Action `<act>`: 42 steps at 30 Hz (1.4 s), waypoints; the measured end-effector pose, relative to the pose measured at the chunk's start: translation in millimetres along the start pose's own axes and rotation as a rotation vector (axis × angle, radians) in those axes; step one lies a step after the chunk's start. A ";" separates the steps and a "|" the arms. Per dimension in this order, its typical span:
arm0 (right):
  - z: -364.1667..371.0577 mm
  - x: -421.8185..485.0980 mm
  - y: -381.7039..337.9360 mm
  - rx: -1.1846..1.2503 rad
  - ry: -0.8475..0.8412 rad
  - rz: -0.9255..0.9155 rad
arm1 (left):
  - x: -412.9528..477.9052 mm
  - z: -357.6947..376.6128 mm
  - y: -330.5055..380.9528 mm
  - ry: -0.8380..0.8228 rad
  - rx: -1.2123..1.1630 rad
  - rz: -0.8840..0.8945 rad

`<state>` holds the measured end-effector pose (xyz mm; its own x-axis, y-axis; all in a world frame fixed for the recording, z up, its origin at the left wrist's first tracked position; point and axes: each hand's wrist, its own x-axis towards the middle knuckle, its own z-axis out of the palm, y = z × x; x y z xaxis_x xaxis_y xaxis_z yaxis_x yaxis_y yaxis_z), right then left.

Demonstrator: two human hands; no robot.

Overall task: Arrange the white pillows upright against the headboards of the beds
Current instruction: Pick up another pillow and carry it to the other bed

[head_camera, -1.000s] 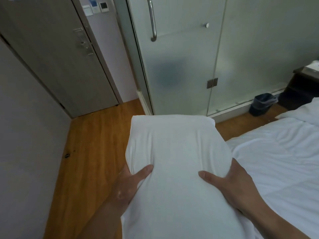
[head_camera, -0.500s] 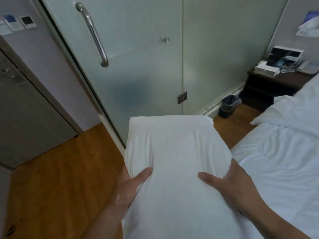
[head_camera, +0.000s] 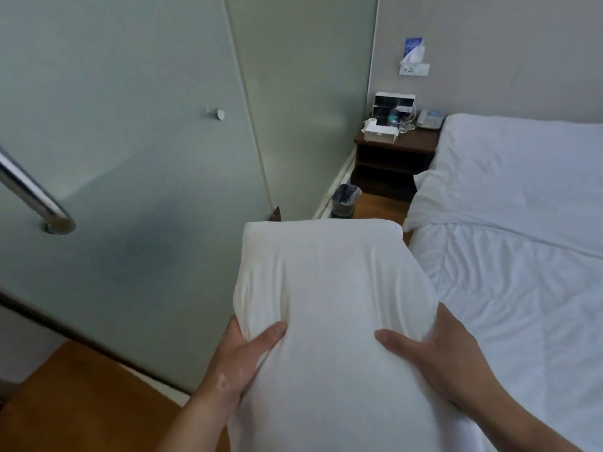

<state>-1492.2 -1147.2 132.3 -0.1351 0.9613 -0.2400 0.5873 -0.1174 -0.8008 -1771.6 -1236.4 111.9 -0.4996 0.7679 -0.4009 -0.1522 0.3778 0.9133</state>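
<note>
I hold a white pillow (head_camera: pixel 329 288) lengthwise in front of me, above the floor beside the bed. My left hand (head_camera: pixel 241 357) grips its left side with the thumb pressed into the top. My right hand (head_camera: pixel 437 357) grips its right side the same way. To the right lies a bed (head_camera: pixel 509 262) under a white duvet, its far end against the beige wall (head_camera: pixel 489 44). I cannot make out a headboard, and no other pillow shows on the bed.
A frosted glass partition and door (head_camera: pixel 146 141) with a steel handle (head_camera: pixel 36 197) fills the left. A dark nightstand (head_camera: pixel 391 158) with a phone and boxes stands beside the bed's far end, a small bin (head_camera: pixel 346 200) in front of it. Wooden floor runs below.
The view has swung to the right, from the entrance door to the glass partition, nightstand and bed. The pillow stays in both hands with the same grip.
</note>
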 end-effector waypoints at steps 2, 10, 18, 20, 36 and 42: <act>6.3 18.4 -5.8 0.009 0.036 0.034 | 31.2 2.6 12.9 -0.037 0.031 0.001; 24.7 129.2 -28.1 0.049 0.118 0.127 | 173.1 32.8 70.7 -0.144 0.134 0.068; 1.3 226.7 -55.9 0.059 0.217 0.177 | 276.5 90.0 134.1 -0.278 0.176 0.079; -4.2 248.6 -58.0 0.079 0.254 0.210 | 304.0 109.2 147.4 -0.315 0.193 0.070; -47.9 472.8 -114.2 0.085 0.525 0.334 | 553.2 269.1 275.9 -0.583 0.277 0.138; -68.2 552.9 -123.0 0.139 0.588 0.402 | 627.1 330.6 311.6 -0.639 0.296 0.130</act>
<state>-1584.7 -584.3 135.4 0.5446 0.8073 -0.2271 0.3893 -0.4833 -0.7841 -1850.4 -466.2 121.3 0.1128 0.9349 -0.3366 0.1578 0.3176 0.9350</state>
